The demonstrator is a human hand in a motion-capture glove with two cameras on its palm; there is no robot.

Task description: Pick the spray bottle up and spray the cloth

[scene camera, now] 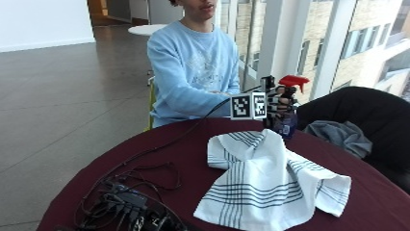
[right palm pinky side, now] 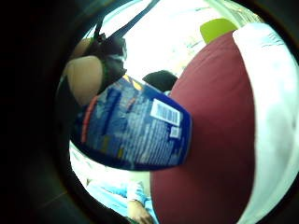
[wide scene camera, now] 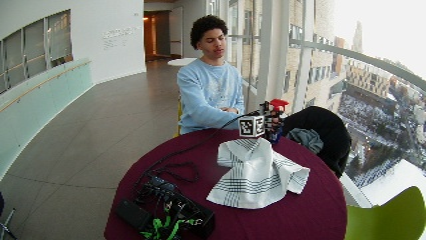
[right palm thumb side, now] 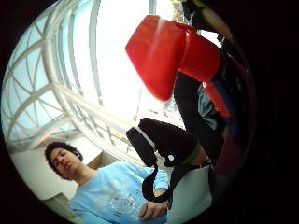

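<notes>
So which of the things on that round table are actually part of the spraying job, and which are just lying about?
Part of the job:
- spray bottle, red trigger head, lifted off the table
- gloved right hand, fingers curled round the bottle
- white striped cloth, spread on the table

Just lying about:
- tangle of black cables and boxes
- grey cloth on the black chair

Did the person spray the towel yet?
Picked up: the gloved right hand holds the spray bottle off the table, fingers curled round it. No mist shows, so I cannot tell whether the striped cloth has been sprayed.
</notes>
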